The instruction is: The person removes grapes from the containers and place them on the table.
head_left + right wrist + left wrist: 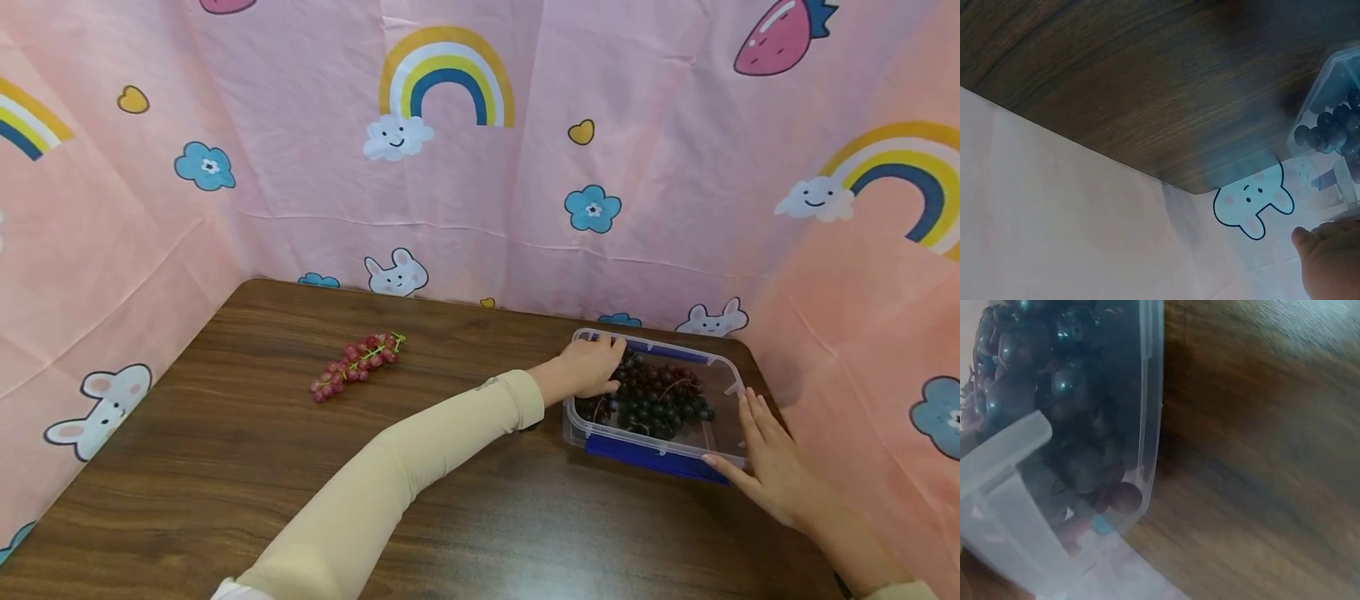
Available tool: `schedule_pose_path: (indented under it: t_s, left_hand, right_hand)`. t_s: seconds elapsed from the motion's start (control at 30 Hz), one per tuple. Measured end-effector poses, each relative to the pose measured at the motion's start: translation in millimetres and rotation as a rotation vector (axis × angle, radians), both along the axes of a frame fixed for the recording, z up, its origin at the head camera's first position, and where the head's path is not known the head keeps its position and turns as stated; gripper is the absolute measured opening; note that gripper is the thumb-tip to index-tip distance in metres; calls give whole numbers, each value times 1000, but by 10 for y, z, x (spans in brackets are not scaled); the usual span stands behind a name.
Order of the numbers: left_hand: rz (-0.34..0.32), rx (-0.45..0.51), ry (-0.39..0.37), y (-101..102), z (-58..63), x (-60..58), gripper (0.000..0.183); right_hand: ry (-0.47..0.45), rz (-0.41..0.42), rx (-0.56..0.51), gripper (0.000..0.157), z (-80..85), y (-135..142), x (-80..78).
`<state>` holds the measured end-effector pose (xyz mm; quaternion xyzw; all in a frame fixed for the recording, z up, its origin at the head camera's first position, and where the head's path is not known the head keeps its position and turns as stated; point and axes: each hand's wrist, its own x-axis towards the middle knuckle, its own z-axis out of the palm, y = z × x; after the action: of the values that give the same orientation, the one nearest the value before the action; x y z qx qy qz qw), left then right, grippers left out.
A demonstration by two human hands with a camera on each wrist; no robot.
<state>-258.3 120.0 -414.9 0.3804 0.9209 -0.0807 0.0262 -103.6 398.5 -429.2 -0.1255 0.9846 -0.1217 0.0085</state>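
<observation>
A clear plastic food container (720, 442) with blue side latches stands at the right of the table. Dark and reddish grapes (660, 400) show inside it; whether its clear lid is on, I cannot tell. My left hand (588, 367) holds the container's left end, fingers bent over the rim. Against the right end lies my right hand (776, 467), its fingers fairly straight and the thumb at the near corner. In the left wrist view a clear flap (1004, 462) juts from the container. Part of the right hand (1332, 256) shows beside the container in the right wrist view.
A bunch of red grapes (356, 367) with a green stem lies on the left half of the brown wooden table (450, 508). Pink printed cloth (480, 183) hangs along the back and both sides. The container stands near the table's right edge.
</observation>
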Motion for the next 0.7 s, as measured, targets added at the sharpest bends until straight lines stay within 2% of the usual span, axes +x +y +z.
schedule_pose_path:
  t_s: [0.1, 0.4, 0.57, 0.7]
  left_hand:
    - [6, 3, -26, 18, -24, 2, 78]
    - [3, -50, 56, 38, -94, -29, 72]
    - [13, -1, 53, 29, -104, -43, 67]
    - [27, 62, 35, 19, -112, -38, 70]
  right_hand:
    - [-8, -4, -3, 108, -12, 3, 16]
    - [53, 13, 5, 106, -47, 17, 17]
    - [47, 8, 7, 105, -34, 9, 5]
    - [47, 4, 12, 105, -36, 7, 4]
